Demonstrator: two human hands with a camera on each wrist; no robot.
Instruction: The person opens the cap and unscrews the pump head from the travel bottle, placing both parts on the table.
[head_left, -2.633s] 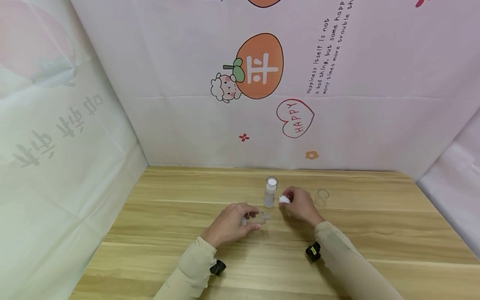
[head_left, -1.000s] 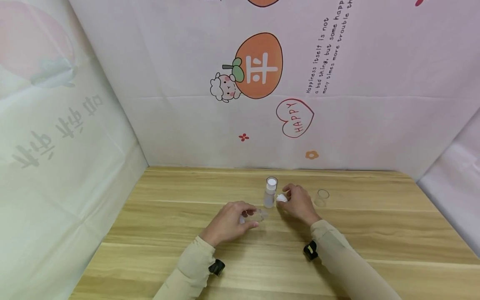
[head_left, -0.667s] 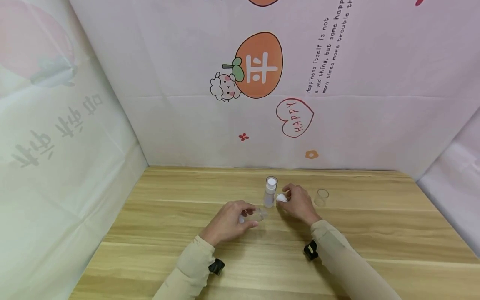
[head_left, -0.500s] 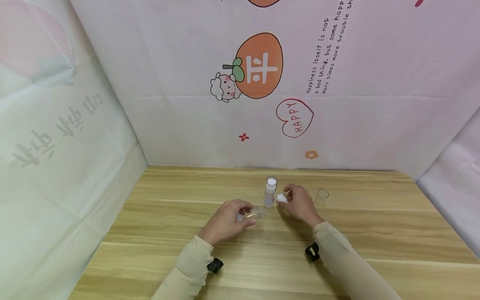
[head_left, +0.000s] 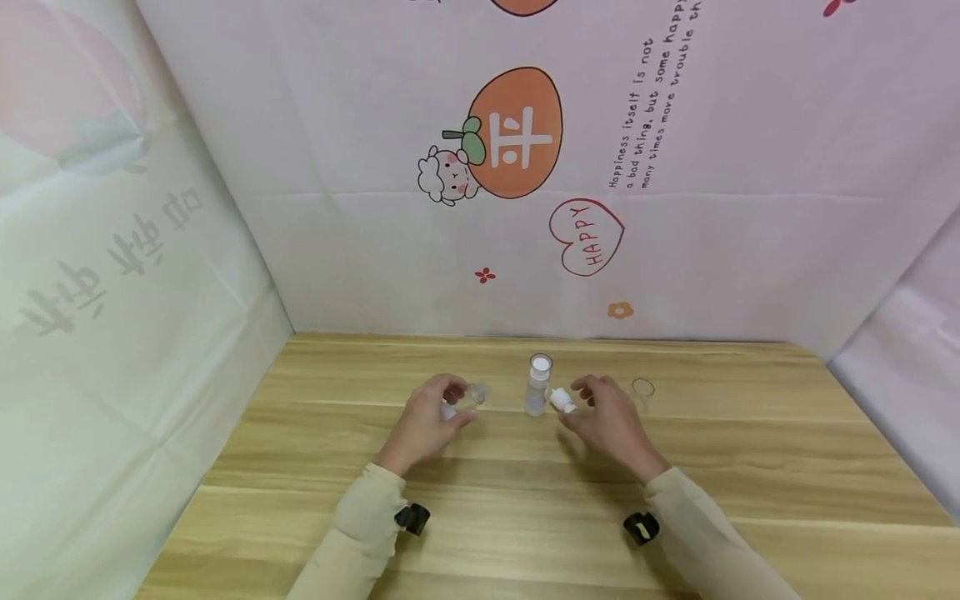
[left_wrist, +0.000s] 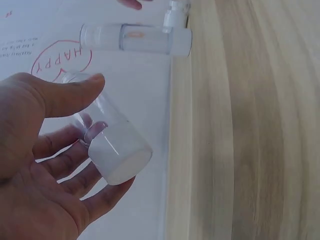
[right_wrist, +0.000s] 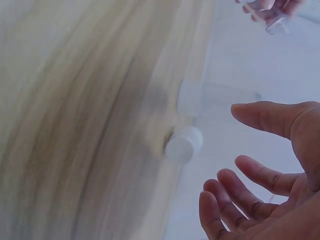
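My left hand (head_left: 426, 423) holds a clear bottle with a white base, tilted, above the left-centre of the table. In the left wrist view the thumb lies across the bottle's clear part, and fingers curl behind the white base (left_wrist: 121, 152). Beside an upright clear bottle with a white pump top (head_left: 537, 393) lies a loose white pump head (head_left: 562, 401) on the table. Just right of it, my right hand (head_left: 611, 423) has its fingers spread. The right wrist view shows a gap between that hand and the pump head (right_wrist: 183, 145).
A clear round cap (head_left: 642, 389) stands on the wooden table (head_left: 480, 517), to the right behind the right hand. Printed cloth (head_left: 375, 250) hangs along the table's back edge and at both sides. Each wrist wears a black camera.
The left hand has carried its bottle leftward and a little toward the back. My right hand has let go of the white pump head, which stays beside the upright bottle, and drawn slightly right.
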